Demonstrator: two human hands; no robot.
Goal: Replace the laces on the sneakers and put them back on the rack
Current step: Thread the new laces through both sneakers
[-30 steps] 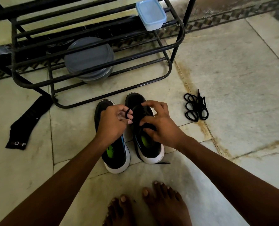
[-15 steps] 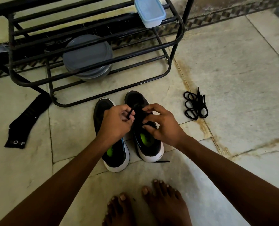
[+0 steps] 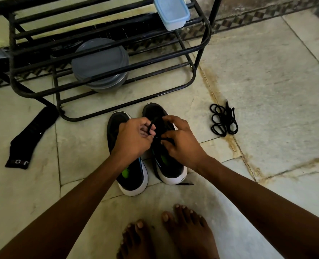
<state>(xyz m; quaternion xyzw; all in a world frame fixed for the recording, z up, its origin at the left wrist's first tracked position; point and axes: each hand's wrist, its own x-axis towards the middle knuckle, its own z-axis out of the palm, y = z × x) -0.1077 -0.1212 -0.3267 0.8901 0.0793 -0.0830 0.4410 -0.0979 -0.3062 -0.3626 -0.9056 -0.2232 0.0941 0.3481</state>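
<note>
Roughly, the job looks early to midway, with neither shoe back in place. Far to the left of the left hand (image 3: 134, 139) a black sock (image 3: 30, 139) lies flat on the floor (image 3: 267, 81). Beyond both hands stands the black metal rack (image 3: 201, 58), which holds round grey containers (image 3: 100, 62) on its lower bars and a blue-lidded box (image 3: 171, 12) higher up, but no shoes.

Under the left wrist sits the left sneaker (image 3: 134, 174), toe toward the rack. Its eyelet area is hidden by the hand, so whether it is laced cannot be told. The left hand is clenched around a black lace (image 3: 151, 126), pinching a short upright length of it between thumb and fingers. Just beside it, the right hand (image 3: 181, 144) has its fingers curled onto the same lace over the throat of the right sneaker (image 3: 170, 171), which stands touching or nearly touching its partner. A lace tip (image 3: 185, 183) pokes out on the floor by that shoe's heel. Whether this lace is going in or coming out cannot be told.

Well to the right of the right hand a coiled lace (image 3: 223, 120) rests untouched on the floor. It probably has yet to be threaded, or is one already removed. Nearest the viewer are bare feet (image 3: 166, 236).

Left to do, as it seems: finish this shoe, deal with the other, then set both on the rack.
</note>
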